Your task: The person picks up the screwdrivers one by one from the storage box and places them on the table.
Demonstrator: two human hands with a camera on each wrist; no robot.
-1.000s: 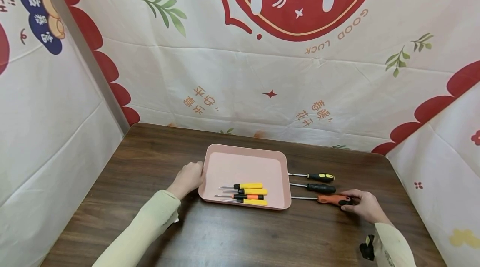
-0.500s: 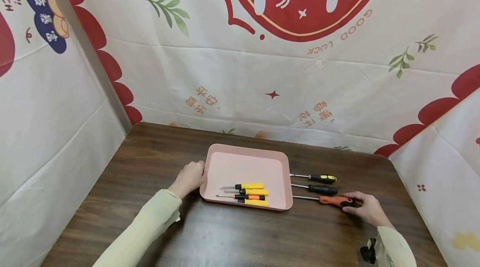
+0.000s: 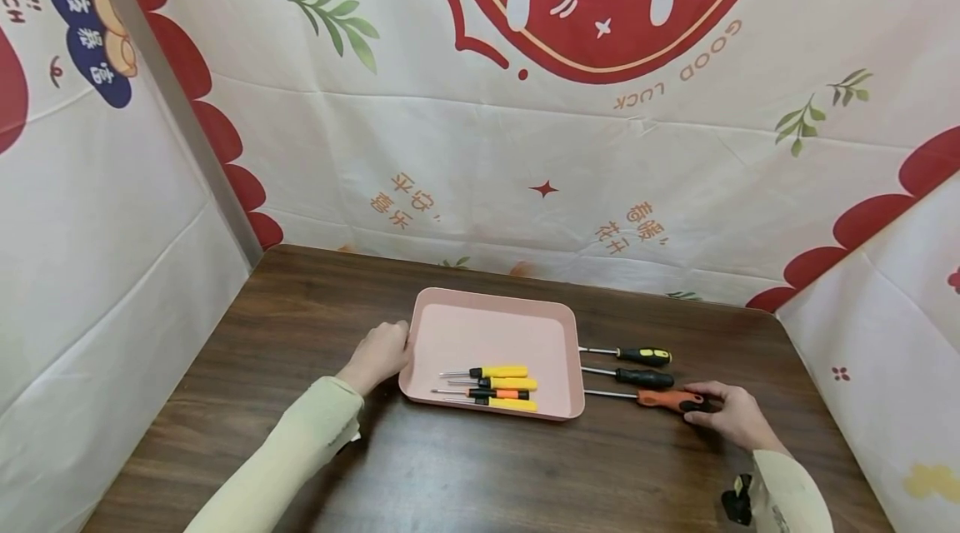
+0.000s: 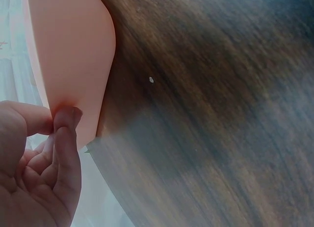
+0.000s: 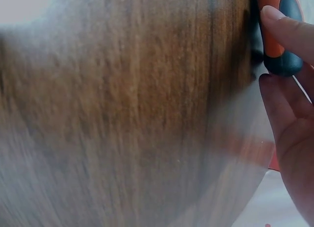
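My left hand pinches the left rim of a shallow pink tray; in the left wrist view the thumb and fingertips meet at the tray wall. Inside the tray, along its near side, lie several small screwdrivers with yellow, black and orange handles. At the tray's right, my right hand holds the handle end of an orange-and-black screwdriver between thumb and fingers. That screwdriver lies flat, shaft pointing left, tip at the tray's right wall. In the right wrist view its dark handle end shows.
Beyond the orange screwdriver lie a black screwdriver and a black-and-yellow screwdriver, roughly parallel, shafts toward the tray. Everything rests on a dark wooden table. White printed cloth hangs behind it and at both sides.
The head view has shifted very slightly. Both hands, the tray and the screwdrivers keep their places.
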